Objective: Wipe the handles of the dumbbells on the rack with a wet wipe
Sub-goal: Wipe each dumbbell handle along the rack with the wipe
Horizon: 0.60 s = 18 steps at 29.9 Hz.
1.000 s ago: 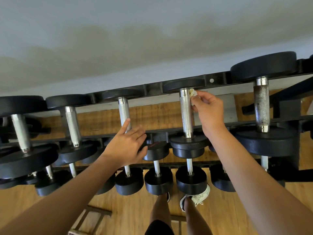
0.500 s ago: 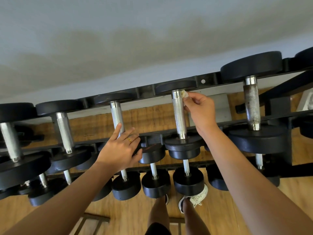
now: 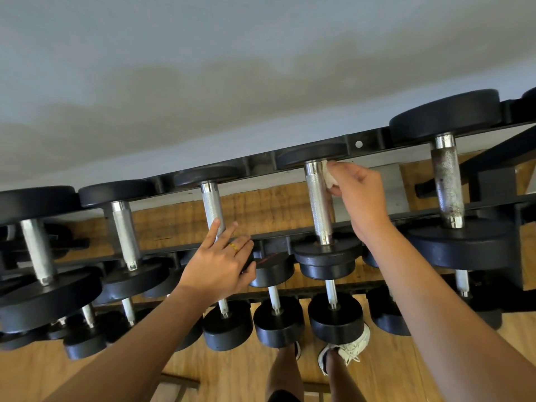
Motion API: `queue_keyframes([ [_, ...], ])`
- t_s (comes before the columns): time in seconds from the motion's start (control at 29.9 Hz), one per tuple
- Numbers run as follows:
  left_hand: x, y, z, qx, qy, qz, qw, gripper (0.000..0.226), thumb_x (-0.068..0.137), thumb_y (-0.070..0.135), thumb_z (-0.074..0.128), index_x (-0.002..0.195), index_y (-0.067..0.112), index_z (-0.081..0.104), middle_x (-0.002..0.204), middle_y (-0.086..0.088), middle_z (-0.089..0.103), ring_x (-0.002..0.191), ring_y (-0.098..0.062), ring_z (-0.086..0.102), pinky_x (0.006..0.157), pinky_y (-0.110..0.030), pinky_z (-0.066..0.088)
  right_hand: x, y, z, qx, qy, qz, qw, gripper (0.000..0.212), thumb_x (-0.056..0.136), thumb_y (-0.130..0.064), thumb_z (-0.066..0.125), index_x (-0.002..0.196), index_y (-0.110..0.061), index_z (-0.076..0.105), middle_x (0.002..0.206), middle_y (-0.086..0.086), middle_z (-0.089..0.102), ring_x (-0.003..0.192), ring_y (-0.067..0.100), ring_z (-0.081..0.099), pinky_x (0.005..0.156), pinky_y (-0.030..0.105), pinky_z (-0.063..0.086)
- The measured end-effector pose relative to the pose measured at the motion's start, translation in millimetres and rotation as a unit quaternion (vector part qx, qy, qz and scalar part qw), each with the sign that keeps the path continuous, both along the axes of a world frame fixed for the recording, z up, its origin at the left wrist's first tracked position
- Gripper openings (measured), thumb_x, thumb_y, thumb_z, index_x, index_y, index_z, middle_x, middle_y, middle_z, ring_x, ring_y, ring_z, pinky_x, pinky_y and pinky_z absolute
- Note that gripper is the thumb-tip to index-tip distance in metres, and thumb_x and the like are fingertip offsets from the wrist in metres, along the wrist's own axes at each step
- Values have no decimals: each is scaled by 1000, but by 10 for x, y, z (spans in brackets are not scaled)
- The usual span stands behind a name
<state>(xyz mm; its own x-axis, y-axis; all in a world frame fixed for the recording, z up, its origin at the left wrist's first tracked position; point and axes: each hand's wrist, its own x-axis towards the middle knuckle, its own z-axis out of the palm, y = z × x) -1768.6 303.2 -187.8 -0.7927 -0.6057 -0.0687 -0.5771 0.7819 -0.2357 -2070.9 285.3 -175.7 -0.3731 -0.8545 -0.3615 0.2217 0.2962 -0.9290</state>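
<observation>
A wipe (image 3: 329,177), bunched small, is pressing against the far end of a handle (image 3: 319,210) on the top row of the rack (image 3: 374,142). The right hand (image 3: 359,192) is pinching it between curled fingers and thumb. Left of that handle, the left hand (image 3: 220,262) is lying with straight fingers over the next handle (image 3: 213,204), gripping nothing. Right of that handle, a rusty handle (image 3: 448,187) is sitting. Below it, a lower row (image 3: 335,320) of dumbbells is hanging over a shoe (image 3: 352,348) on the wood floor (image 3: 237,369).

The main risk, judging from here, is patchy cleaning. The wad is touching only one side of the handle, so the underside is likely going unwiped unless the hand is wrapping it round. The rough knurling may also be snagging and shredding so small a wad. A loose pinch could be letting it drop through the rack onto the lower row.

A hard push along the handle could be rolling the dumbbell on its rails, with feet directly beneath. Rust from the rusty handle could be loading the wipe and smearing onto the cleaner handles.
</observation>
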Motion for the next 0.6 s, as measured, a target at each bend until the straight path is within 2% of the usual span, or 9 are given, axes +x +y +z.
queue_keyframes([
  [0.1,8,5,-5,-2,1,-5,1000,49,103,42,38,114,14,77,118,-7,75,130,-33,61,118,-60,33,16,-33,-7,-9,20,-6,1000,10,96,-18,65,98,-18,75,95,-3,77,94,12,72,90,38,59],
  [0.23,0,0,-7,-9,-1,-6,1000,51,103,42,37,114,14,77,116,-7,76,127,-32,63,119,-60,32,-62,-151,-1,16,-2,5,1000,12,93,-8,67,91,-18,75,92,-3,76,93,16,72,87,36,60],
  [0.33,6,6,-21,-11,8,-8,1000,50,103,42,37,114,13,77,114,-7,77,124,-29,65,118,-60,33,-47,-106,-22,25,-54,-16,998,16,92,-2,66,96,-15,74,98,0,76,99,19,72,87,34,60],
  [0.43,7,1,-31,-12,18,-8,1000,56,106,42,29,114,13,77,114,-7,77,123,-28,66,117,-60,34,-53,-88,-36,25,-69,-22,997,17,91,-1,66,100,-13,74,102,2,76,99,17,72,85,31,60],
  [0.6,5,1,-13,-6,6,-4,1000,48,102,42,40,114,13,76,115,-7,76,125,-28,65,118,-60,34,-69,-102,-44,40,-79,-16,996,17,90,-3,69,102,-14,75,103,3,76,101,20,71,89,38,59],
])
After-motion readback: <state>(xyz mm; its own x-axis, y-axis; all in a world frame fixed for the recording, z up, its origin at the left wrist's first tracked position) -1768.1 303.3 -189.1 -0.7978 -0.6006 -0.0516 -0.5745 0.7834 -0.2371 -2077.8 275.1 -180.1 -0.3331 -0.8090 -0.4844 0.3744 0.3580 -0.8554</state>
